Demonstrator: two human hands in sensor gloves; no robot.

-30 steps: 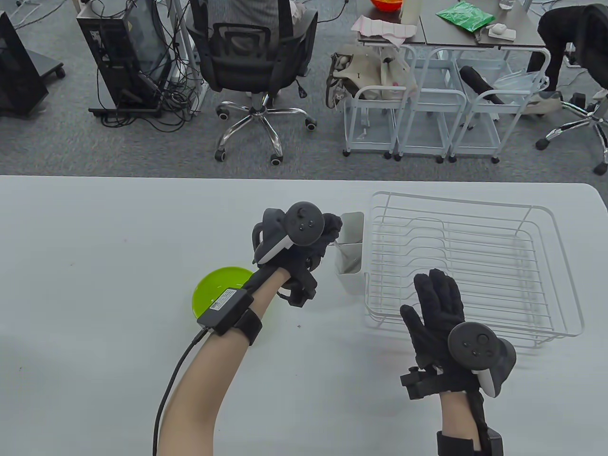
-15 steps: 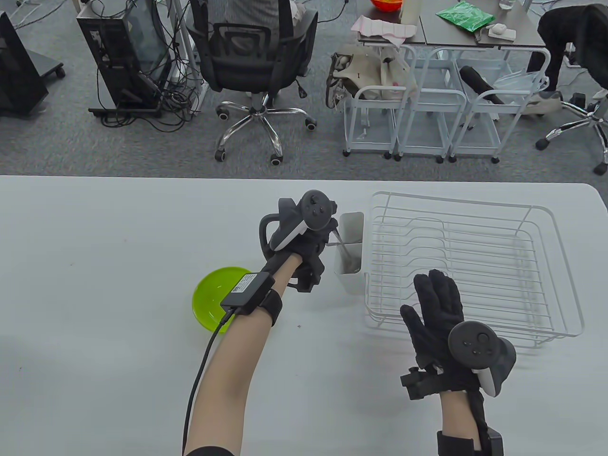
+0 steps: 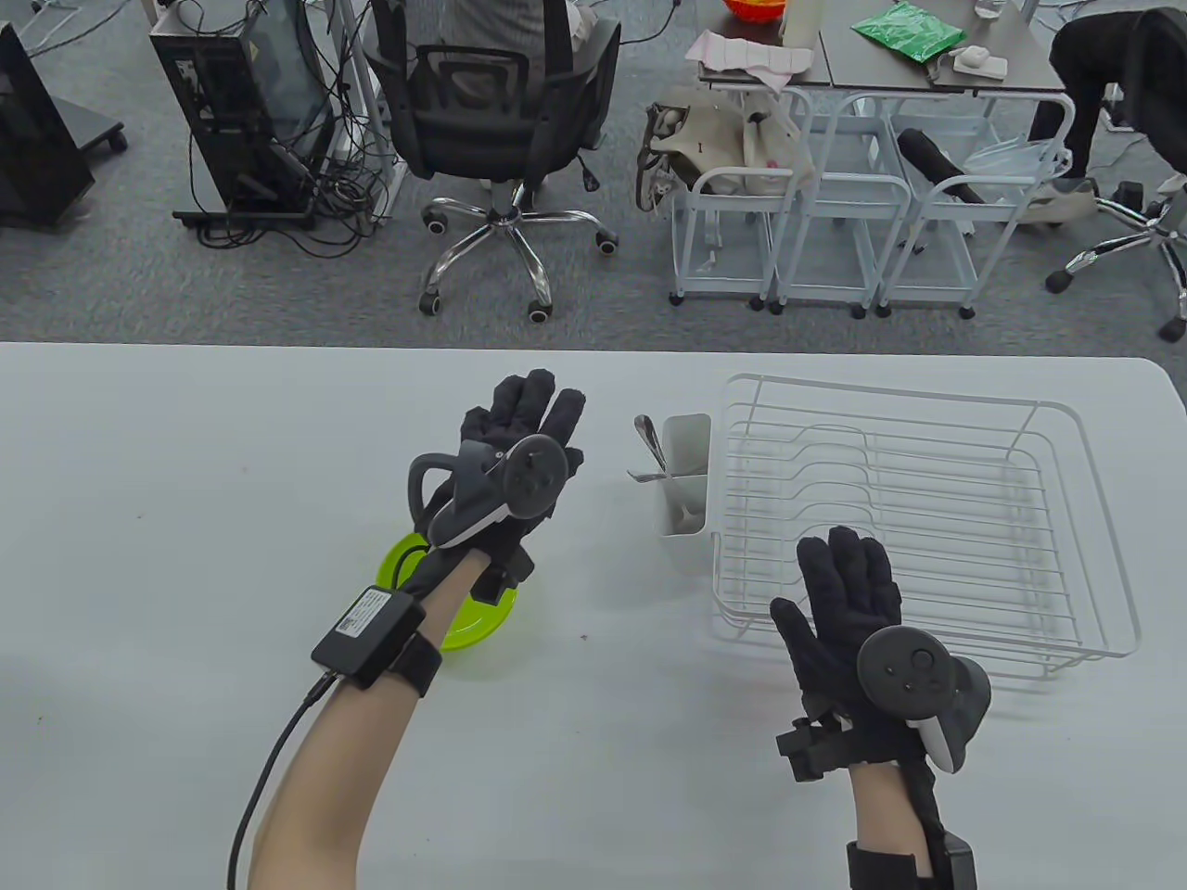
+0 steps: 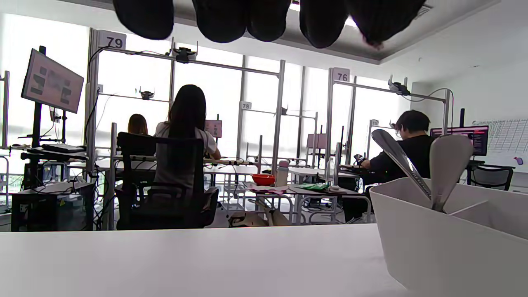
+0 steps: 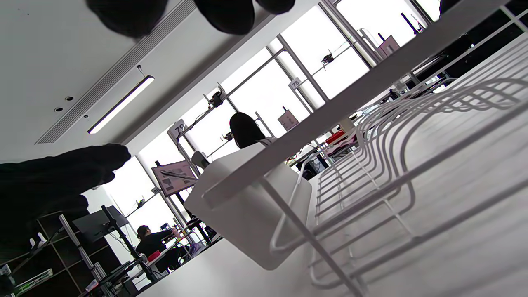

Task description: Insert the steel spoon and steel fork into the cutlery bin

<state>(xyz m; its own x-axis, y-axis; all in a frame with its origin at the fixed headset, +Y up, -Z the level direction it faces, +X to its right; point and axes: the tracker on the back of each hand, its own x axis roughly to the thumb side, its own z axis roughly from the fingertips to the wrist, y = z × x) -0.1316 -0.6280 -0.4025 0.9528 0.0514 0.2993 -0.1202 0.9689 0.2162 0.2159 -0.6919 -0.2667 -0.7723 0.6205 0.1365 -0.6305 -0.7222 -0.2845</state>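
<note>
The white cutlery bin [image 3: 684,489] hangs on the left side of the white wire dish rack [image 3: 918,519]. Two steel handles [image 3: 651,450] stick up out of the bin, leaning left; they also show in the left wrist view [image 4: 416,169], where the bin [image 4: 449,243] fills the lower right. I cannot tell which is the spoon and which the fork. My left hand [image 3: 529,413] is open and empty, fingers spread, left of the bin and apart from it. My right hand [image 3: 848,584] is open and flat at the rack's near left corner.
A green bowl [image 3: 464,612] sits on the white table [image 3: 185,519] under my left wrist. The bin [image 5: 243,206] and the rack's wires [image 5: 412,136] fill the right wrist view. Office chairs and carts stand beyond the table's far edge.
My left hand let go of a utensil at the bin, opened and drew back to the left. Both handles now stand in the bin. My right hand barely moved.
</note>
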